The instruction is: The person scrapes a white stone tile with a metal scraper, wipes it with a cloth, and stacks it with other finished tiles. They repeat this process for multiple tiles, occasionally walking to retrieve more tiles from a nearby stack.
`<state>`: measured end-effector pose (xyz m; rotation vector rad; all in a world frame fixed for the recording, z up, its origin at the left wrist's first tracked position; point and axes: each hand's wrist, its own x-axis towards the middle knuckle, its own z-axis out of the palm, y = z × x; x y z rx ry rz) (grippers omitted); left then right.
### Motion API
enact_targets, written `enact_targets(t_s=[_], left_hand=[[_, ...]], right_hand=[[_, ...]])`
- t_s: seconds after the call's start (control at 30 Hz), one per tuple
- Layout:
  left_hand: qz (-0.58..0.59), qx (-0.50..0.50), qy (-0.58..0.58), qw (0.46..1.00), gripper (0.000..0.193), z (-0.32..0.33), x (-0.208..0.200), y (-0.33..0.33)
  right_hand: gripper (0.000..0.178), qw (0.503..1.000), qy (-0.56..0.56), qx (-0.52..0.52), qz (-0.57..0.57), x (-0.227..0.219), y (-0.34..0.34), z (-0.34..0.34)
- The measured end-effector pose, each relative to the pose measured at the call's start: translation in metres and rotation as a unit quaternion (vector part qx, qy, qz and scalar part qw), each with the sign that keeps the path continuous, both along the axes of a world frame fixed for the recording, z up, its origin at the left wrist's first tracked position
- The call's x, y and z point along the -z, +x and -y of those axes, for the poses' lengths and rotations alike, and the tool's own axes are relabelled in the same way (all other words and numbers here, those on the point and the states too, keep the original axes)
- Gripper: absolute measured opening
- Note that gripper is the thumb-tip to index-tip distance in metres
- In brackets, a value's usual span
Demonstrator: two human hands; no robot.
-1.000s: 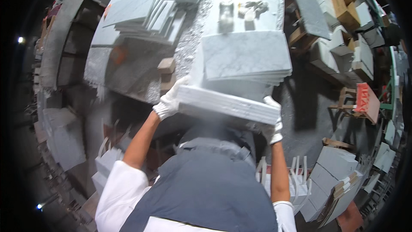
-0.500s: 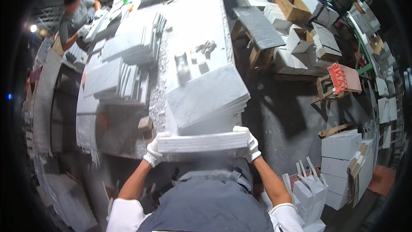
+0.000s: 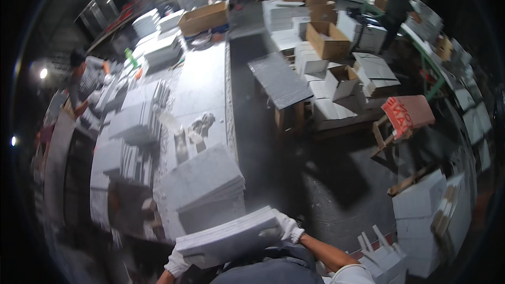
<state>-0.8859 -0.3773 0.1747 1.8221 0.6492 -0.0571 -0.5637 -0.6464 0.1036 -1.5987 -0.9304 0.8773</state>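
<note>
Both of my hands wear white knitted gloves. Between them is a stack of pale grey-white stone tiles [image 3: 229, 242], held close against my body and tilted, its right end higher. My left hand [image 3: 179, 262] grips the lower left end, and my right hand [image 3: 288, 227] wraps the right end with fingers on the near face. Just beyond lies a fanned stack of larger stone slabs [image 3: 202, 176] on the long worktable [image 3: 202, 84]. A crumpled pale cloth or bag [image 3: 202, 124] lies behind those slabs, its exact kind unclear.
More tile stacks [image 3: 134, 118] line the table's left side. A dark-topped bench [image 3: 281, 81], cardboard boxes [image 3: 329, 42] and a stool with an orange-red sack [image 3: 405, 115] stand right. White cartons [image 3: 418, 205] sit near right. One person [image 3: 84, 79] works at left, another [image 3: 398, 13] far right.
My view has swung to the right and up. The tile stack, level before, is now tilted and lower in view, still in both hands and turned with me.
</note>
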Motion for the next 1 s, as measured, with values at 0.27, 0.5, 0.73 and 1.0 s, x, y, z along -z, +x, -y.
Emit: enact_targets(t_s=[0.27, 0.5, 0.73, 1.0], left_hand=[[0.078, -0.103, -0.070, 0.989, 0.060, 0.141, -0.016, 0.124], [0.052, -0.079, 0.015, 0.995, 0.061, 0.149, -0.019, 0.215], [0.014, -0.141, 0.029, 0.989, 0.051, 0.101, 0.005, 0.328], [0.031, -0.147, -0.079, 0.986, 0.067, 0.011, 0.009, 0.439]], right_hand=[[0.086, 0.912, -0.008, 0.050, -0.408, 0.021, 0.129, 0.128], [0.055, 0.926, -0.046, 0.137, -0.350, 0.039, 0.184, 0.164], [0.045, 0.964, -0.114, 0.196, -0.140, 0.076, 0.268, 0.143], [0.039, 0.884, -0.065, 0.205, -0.414, 0.144, 0.396, 0.107]])
